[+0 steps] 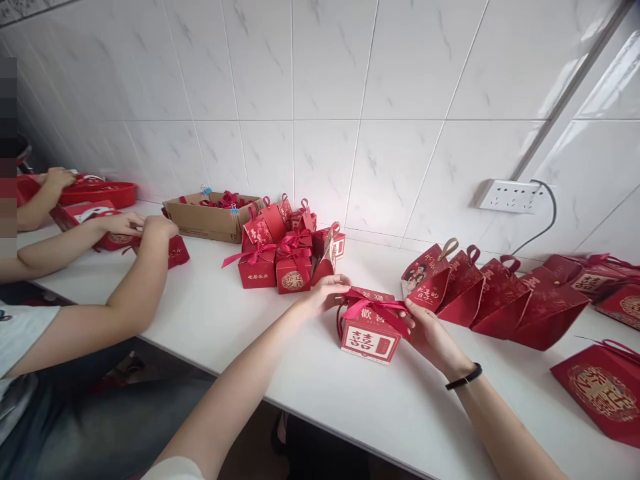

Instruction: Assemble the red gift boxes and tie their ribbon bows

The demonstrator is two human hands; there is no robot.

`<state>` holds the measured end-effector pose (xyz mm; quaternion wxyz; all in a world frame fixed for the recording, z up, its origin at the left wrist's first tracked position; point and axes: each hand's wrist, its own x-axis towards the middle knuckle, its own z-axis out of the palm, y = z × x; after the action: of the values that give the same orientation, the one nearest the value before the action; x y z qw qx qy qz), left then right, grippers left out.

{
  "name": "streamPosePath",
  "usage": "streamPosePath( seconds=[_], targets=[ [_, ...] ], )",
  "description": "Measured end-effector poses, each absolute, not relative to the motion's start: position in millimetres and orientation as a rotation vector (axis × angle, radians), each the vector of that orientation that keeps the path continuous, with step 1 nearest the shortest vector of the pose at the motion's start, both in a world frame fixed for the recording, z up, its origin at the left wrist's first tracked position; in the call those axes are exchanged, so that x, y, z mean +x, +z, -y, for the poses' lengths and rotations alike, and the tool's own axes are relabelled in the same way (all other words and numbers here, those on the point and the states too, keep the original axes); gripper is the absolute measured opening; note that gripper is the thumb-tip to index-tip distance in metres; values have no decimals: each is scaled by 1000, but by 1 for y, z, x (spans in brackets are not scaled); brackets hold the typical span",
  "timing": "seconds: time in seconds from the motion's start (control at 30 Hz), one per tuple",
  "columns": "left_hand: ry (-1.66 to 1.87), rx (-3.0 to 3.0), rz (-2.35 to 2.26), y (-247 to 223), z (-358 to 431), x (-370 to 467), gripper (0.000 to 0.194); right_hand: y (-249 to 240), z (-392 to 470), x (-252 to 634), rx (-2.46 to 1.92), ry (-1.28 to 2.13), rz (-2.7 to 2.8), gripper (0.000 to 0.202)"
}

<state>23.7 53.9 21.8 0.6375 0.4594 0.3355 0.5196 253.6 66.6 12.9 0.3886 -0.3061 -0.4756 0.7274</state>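
In front of me on the white table stands a red gift box point(371, 343) with a white label and characters on its front. A dark red ribbon point(373, 305) is tied in a bow across its top. My left hand point(327, 293) is at the box's left upper edge, its fingertips closed on the left end of the ribbon. On the other side my right hand point(425, 330), with a black band at the wrist, pinches the ribbon's right end between thumb and fingers. Some fingertips are hidden behind the box and ribbon.
Several red boxes point(257, 270) cluster behind my left hand, and a row of tent-shaped red boxes point(500, 300) stands to the right. A cardboard box point(200, 223) holds ribbons. Co-workers' hands point(125, 223) work at the left. A power strip point(515, 195) is on the wall.
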Motion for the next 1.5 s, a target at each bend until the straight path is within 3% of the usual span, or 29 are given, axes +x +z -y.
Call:
streamPosePath(
  seconds=[0.17, 0.3, 0.47, 0.77, 1.5],
  targets=[
    [1178, 1114, -785, 33, -51, 8, 31, 18, -65, 264, -827, 1960, 1429, 54],
    [826, 1264, -813, 47, -42, -5, 49, 20, -62, 265, -839, 1933, 1641, 52],
    [416, 1472, -863, 60, -32, 4, 48, 16, -60, 263, -828, 1960, 1656, 48],
    [381, 1431, -658, 48, -40, 2, 45, 1, -70, 273, -727, 2139, 1556, 43],
    [281, 1372, -568, 38, -46, -9, 27, 13, -70, 269, -649, 2122, 1523, 37]
  ],
)
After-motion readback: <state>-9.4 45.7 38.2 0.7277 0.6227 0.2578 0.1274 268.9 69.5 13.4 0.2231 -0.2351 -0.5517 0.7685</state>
